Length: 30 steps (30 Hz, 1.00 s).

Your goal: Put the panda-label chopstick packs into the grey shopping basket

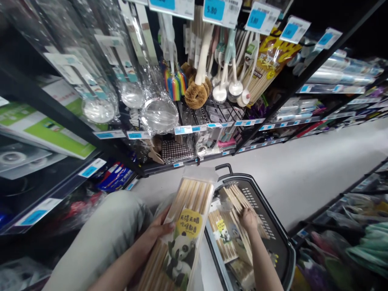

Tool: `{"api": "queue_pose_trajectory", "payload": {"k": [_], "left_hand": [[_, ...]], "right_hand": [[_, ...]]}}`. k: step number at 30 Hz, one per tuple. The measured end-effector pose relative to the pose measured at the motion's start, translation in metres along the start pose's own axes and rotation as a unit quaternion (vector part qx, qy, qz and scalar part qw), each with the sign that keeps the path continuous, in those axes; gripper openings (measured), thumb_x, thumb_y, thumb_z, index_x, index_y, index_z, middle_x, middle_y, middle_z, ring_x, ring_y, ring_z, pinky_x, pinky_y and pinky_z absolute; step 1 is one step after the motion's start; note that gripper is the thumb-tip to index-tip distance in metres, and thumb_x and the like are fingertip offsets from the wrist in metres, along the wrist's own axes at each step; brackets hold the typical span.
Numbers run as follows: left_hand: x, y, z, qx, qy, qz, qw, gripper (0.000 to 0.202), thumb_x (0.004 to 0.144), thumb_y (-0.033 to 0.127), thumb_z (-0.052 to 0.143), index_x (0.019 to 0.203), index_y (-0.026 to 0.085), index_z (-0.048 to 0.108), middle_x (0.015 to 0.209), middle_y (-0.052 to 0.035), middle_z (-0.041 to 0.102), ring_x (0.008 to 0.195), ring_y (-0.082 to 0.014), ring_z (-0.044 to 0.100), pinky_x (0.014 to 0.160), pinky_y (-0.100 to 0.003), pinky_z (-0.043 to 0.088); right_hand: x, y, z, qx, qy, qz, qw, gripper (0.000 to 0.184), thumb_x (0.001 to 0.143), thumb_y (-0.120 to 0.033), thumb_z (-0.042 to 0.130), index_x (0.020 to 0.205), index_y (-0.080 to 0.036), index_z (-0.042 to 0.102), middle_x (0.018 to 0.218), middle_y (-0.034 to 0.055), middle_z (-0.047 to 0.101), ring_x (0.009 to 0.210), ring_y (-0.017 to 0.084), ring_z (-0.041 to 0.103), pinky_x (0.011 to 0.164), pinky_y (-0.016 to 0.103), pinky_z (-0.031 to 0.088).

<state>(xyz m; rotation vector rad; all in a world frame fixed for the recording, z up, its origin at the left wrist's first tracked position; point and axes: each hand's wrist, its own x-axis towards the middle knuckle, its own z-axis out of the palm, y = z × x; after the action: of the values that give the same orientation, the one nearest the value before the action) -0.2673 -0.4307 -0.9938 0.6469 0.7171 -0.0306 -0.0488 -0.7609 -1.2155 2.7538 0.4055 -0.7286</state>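
My left hand (pixel 159 229) is wrapped round a clear-wrapped pack of wooden chopsticks (pixel 184 234) with a yellow label and a panda picture. The pack stands tilted in front of my knee, beside the basket. Reaching down into the black shopping basket (pixel 252 189), my right hand (pixel 248 220) has its fingers closed on a bundle of chopsticks (pixel 235 198); its wrapper is hard to make out. Another panda-labelled chopstick pack (pixel 222 234) lies in the basket, left of my right hand.
Ahead, a shelf rack carries hanging strainers (pixel 159 115), a brown pot brush (pixel 197 95), white spoons (pixel 220 93) and a yellow bag of skewers (pixel 266 64). Price tags (pixel 222 10) line its edges. Pale floor (pixel 327 161) runs to the right; textiles (pixel 370 246) fill the lower right.
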Motion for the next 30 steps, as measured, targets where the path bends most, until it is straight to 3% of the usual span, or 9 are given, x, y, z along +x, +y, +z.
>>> {"api": "queue_pose_trajectory", "payload": {"k": [8,14,16,19,21,24,25,27,30], "left_hand": [[-0.001,0.002,0.001,-0.003,0.009,-0.003,1.0,0.087,0.046,0.039,0.091,0.124,0.019,0.058,0.095,-0.0075,0.072,0.102,-0.0364,0.063,0.081,-0.037,0.055],[-0.002,0.001,0.002,0.012,-0.01,-0.006,1.0,0.077,0.051,0.038,0.089,0.119,0.02,0.06,0.1,-0.0071,0.071,0.098,-0.0339,0.065,0.063,-0.028,0.055],[-0.001,-0.001,0.003,0.017,-0.014,-0.01,1.0,0.079,0.051,0.037,0.089,0.121,0.02,0.057,0.101,-0.0074,0.07,0.097,-0.0338,0.065,0.059,-0.027,0.054],[-0.004,-0.003,0.007,0.022,-0.03,-0.002,0.999,0.075,0.053,0.034,0.088,0.119,0.02,0.055,0.101,-0.0066,0.07,0.096,-0.0329,0.065,0.06,-0.027,0.053],[-0.009,-0.005,0.012,0.037,-0.052,0.006,0.998,0.068,0.057,0.031,0.086,0.117,0.023,0.054,0.103,-0.005,0.069,0.095,-0.032,0.066,0.062,-0.028,0.053],[-0.019,-0.007,0.022,0.066,-0.07,0.032,0.995,0.065,0.057,0.028,0.086,0.114,0.026,0.055,0.103,-0.0042,0.069,0.092,-0.0319,0.066,0.067,-0.031,0.055],[-0.022,-0.008,0.025,0.074,-0.069,0.046,0.994,0.065,0.056,0.028,0.086,0.113,0.027,0.055,0.102,-0.0045,0.069,0.091,-0.0322,0.066,0.069,-0.033,0.055],[-0.026,-0.01,0.029,0.092,-0.069,0.071,0.991,0.065,0.056,0.027,0.087,0.112,0.028,0.055,0.102,-0.0051,0.069,0.092,-0.0333,0.066,0.074,-0.036,0.055],[-0.029,-0.013,0.031,0.131,-0.056,0.116,0.983,0.064,0.056,0.032,0.088,0.112,0.028,0.058,0.103,-0.0058,0.068,0.096,-0.0338,0.064,0.079,-0.037,0.055]], "right_hand": [[-0.034,0.03,0.012,-0.019,-0.043,-0.01,0.999,0.042,0.085,-0.017,0.051,0.124,-0.001,0.049,0.109,0.024,0.064,0.099,0.028,0.065,0.082,0.034,0.047],[-0.068,0.053,0.027,-0.007,-0.069,0.02,0.997,0.038,0.089,-0.008,0.036,0.124,-0.002,0.049,0.101,0.0235,0.067,0.093,0.029,0.068,0.077,0.037,0.05],[-0.075,0.045,0.013,0.009,-0.064,0.052,0.997,0.037,0.088,-0.005,0.03,0.116,-0.002,0.055,0.097,0.0243,0.068,0.092,0.03,0.068,0.076,0.038,0.05],[-0.093,0.015,-0.037,0.134,0.007,0.059,0.989,0.028,0.089,-0.012,0.036,0.104,-0.007,0.059,0.094,0.0237,0.067,0.093,0.031,0.067,0.081,0.04,0.05],[-0.117,-0.014,-0.085,0.338,0.054,-0.006,0.94,0.022,0.089,-0.026,0.044,0.098,-0.012,0.058,0.093,0.0183,0.068,0.091,0.029,0.066,0.083,0.04,0.049],[-0.168,-0.061,-0.152,0.636,0.041,-0.177,0.75,0.035,0.087,-0.047,0.049,0.108,-0.019,0.053,0.086,0.0072,0.066,0.074,0.021,0.064,0.07,0.034,0.052],[-0.186,-0.075,-0.169,0.671,0.028,-0.213,0.71,0.04,0.084,-0.048,0.056,0.111,-0.02,0.052,0.084,0.005,0.065,0.073,0.02,0.062,0.07,0.032,0.051],[-0.215,-0.099,-0.191,0.684,0.024,-0.225,0.693,0.047,0.074,-0.045,0.07,0.112,-0.021,0.054,0.084,0.0029,0.064,0.071,0.018,0.059,0.065,0.029,0.05],[-0.236,-0.12,-0.204,0.68,0.04,-0.187,0.708,0.044,0.071,-0.04,0.075,0.106,-0.02,0.061,0.08,0.0032,0.065,0.072,0.018,0.058,0.062,0.028,0.05]]}}
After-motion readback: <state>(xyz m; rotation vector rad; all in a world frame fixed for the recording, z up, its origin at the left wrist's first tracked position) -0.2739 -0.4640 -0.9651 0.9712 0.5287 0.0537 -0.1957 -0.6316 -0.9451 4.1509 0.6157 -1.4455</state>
